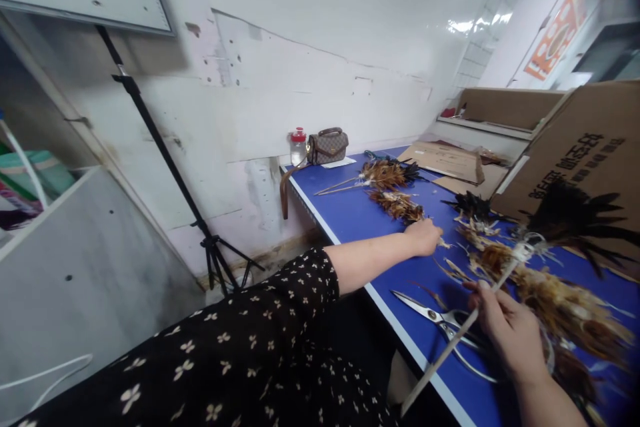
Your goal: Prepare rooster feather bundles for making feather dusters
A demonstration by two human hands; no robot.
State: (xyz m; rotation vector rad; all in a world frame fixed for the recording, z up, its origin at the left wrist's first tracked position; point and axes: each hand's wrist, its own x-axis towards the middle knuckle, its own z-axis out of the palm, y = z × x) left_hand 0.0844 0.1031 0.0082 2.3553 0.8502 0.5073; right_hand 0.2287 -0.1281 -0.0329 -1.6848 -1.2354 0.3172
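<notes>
- Right hand (510, 330): thumb and fingers pinch a stick (457, 339), which slants over the table edge; black feathers (575, 213) are at its upper end.
- Left hand (424, 237): reaches down beside brown feathers (395, 205); I cannot tell whether its fingers grip anything.
- Scissors (431, 313): on the blue table (345, 213), partly behind the stick and right hand.
- Tan feathers (565, 297): heaped beyond the right hand.
- Handbag (330, 147) and bottle (299, 148): side by side at the table's far end.

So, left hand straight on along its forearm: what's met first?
Likely the cluster of black and pale feathers beyond the left hand; height and depth are unclear.
</notes>
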